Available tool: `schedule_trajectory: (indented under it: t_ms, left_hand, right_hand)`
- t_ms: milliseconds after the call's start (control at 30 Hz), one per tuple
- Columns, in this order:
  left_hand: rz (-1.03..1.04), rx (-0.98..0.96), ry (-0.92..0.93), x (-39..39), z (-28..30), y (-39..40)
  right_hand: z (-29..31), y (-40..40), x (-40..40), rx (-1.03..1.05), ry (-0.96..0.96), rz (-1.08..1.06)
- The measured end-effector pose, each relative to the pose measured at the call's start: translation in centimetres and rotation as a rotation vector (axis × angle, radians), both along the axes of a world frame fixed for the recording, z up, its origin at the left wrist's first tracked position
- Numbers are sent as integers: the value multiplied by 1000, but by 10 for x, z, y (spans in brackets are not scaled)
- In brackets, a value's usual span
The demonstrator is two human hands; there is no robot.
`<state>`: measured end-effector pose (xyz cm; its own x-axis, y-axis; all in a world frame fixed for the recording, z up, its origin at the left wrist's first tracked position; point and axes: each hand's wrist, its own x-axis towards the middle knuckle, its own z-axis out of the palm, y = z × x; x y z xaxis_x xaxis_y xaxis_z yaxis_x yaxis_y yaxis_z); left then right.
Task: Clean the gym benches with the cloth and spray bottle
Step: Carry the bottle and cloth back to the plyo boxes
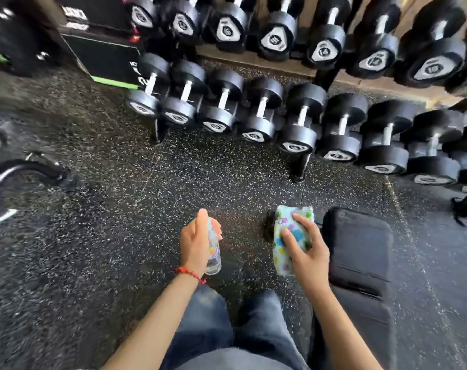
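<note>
My left hand (196,245) grips a small clear spray bottle (213,259) with coloured dots, held upright above the floor, one finger up by its top. My right hand (304,249) holds a folded pale cloth (285,231) printed with coloured spots, fingers spread over it. A black padded gym bench (358,252) lies just right of my right hand, running towards me. The cloth hangs in the air left of the bench pad, not touching it.
A two-tier rack of black dumbbells (301,121) stands ahead, its feet on the speckled rubber floor (120,209). Black boxes with green edges (104,60) sit at the far left. A curved metal frame (21,169) is at the left. My legs in jeans are below.
</note>
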<state>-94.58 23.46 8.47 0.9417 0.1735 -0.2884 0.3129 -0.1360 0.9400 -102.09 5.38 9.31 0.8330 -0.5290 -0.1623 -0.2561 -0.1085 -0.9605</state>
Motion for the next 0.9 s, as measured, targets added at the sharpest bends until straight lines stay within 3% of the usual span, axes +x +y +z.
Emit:
schedule_trajectory:
  t_ms: [433, 900]
  left_hand:
    - [368, -71, 47, 60, 11, 227]
    - [552, -88, 112, 151, 2, 327]
  right_hand:
    - [14, 212, 123, 28, 6, 385]
    - [15, 325, 269, 11, 2, 675]
